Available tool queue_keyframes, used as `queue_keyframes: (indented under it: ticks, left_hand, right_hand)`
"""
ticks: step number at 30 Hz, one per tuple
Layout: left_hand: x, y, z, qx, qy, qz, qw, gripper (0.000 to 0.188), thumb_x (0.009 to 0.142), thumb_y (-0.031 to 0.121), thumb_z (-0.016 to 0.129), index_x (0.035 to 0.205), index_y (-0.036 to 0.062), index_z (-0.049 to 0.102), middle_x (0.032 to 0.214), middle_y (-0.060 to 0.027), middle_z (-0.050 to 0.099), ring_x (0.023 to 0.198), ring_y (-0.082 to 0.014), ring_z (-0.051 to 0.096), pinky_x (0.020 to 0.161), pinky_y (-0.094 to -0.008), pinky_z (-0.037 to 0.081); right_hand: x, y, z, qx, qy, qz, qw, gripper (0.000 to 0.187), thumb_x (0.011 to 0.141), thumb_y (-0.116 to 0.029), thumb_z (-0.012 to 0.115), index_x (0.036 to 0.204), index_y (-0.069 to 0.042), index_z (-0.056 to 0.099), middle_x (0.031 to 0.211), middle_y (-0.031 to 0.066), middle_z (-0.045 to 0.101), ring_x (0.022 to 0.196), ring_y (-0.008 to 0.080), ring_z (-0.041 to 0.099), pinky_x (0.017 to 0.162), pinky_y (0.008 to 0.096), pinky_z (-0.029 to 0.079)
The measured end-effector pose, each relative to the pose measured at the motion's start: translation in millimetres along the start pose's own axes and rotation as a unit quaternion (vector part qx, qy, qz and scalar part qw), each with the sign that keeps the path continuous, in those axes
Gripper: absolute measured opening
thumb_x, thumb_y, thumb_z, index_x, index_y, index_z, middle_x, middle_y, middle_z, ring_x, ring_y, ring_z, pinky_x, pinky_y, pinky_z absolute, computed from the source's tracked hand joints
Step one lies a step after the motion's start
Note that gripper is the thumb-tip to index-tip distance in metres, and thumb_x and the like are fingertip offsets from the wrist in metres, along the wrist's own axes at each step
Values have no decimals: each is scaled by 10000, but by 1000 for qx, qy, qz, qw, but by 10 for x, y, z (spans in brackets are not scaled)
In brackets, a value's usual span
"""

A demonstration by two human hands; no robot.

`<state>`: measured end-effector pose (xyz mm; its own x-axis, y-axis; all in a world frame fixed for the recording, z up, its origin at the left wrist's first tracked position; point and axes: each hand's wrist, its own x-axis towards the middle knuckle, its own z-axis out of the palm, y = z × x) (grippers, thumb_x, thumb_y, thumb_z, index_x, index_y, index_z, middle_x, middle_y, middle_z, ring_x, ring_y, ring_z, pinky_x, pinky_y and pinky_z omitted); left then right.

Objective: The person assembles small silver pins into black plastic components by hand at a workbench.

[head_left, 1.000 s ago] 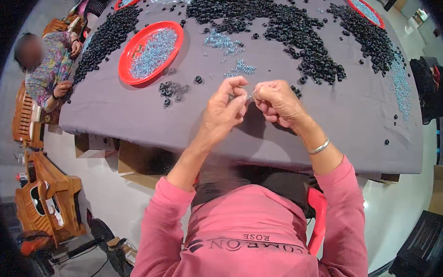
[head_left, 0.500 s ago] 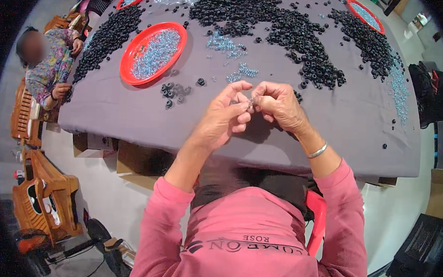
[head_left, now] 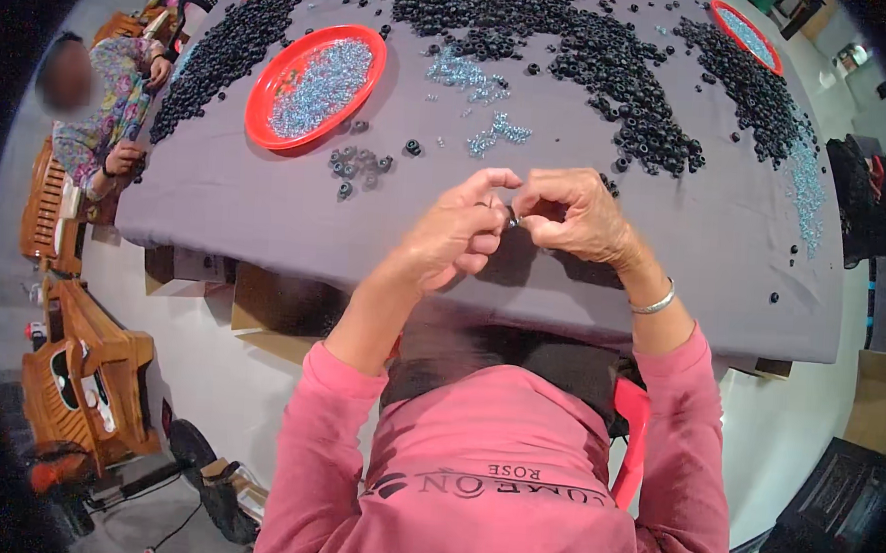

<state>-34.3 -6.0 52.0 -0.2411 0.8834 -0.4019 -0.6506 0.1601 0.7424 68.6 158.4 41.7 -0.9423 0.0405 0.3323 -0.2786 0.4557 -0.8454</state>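
My left hand point(head_left: 457, 232) and my right hand point(head_left: 578, 216) meet above the near part of the grey-covered table. A small dark, shiny piece point(head_left: 512, 218) shows between their fingertips, too small to name. Thumb and fingers of the left hand are pinched at it, with the index finger raised and bent over. On its other side, my right thumb and index finger are pinched together. Beyond the hands lie small clear bluish pieces point(head_left: 501, 131) in loose clusters. One black ring-like part point(head_left: 413, 148) lies left of them, close to a group of dark and greyish parts point(head_left: 356, 169).
A red plate point(head_left: 262, 127) of clear bluish pieces stands at the left. Heaps of black parts point(head_left: 661, 138) spread across the far side and right. Another red plate point(head_left: 774, 64) is at the far right. A person in a flowered top point(head_left: 112, 84) sits at the left edge.
Both hands have turned a little at the fingertips, and a dark piece now shows where a clear glint was. My right fingers are more rounded. The whole view has shifted slightly.
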Motion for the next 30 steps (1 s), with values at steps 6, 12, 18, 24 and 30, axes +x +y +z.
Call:
queue_keyframes:
  ticks: [6, 12, 18, 24, 30]
  left_hand:
    - [-7, 15, 48, 30, 30, -21, 999, 384, 849, 51, 460, 1229, 92, 423, 719, 37, 403, 461, 0, 276, 349, -136, 175]
    - [15, -34, 91, 70, 63, 0, 996, 253, 872, 108, 494, 1124, 99, 514, 643, 51, 397, 421, 12, 273, 337, -143, 162]
    - [47, -111, 51, 54, 90, 25, 994, 216, 901, 136, 499, 1113, 111, 525, 633, 44, 419, 413, 11, 282, 330, -146, 163]
    - [93, -171, 35, 70, 105, 17, 992, 216, 911, 130, 473, 1110, 101, 551, 624, 40, 429, 398, 6, 275, 319, -155, 162]
    - [98, -95, -3, 60, 101, 17, 993, 164, 853, 83, 479, 987, 72, 572, 620, 21, 429, 398, -19, 309, 316, -187, 194]
  right_hand:
    - [-14, 20, 29, 86, -19, 79, 993, 58, 701, 39, 565, 710, -18, 574, 648, -30, 509, 571, 26, 425, 490, 205, 349]
    - [-11, 13, 41, 109, -16, 89, 990, 58, 713, 37, 565, 706, -21, 567, 666, -41, 507, 584, 22, 409, 495, 198, 333]
    - [-2, -46, 70, 41, 1, 49, 998, 49, 684, 19, 575, 696, -28, 566, 641, -25, 501, 569, 39, 414, 495, 209, 332]
    - [-3, -16, 143, -68, 24, -51, 996, 63, 651, -1, 588, 702, -34, 574, 620, 22, 506, 547, 81, 448, 490, 243, 362]
    - [6, 15, 113, -16, 16, 19, 1000, 43, 684, 3, 584, 714, -26, 577, 632, 5, 524, 564, 59, 448, 490, 229, 354]
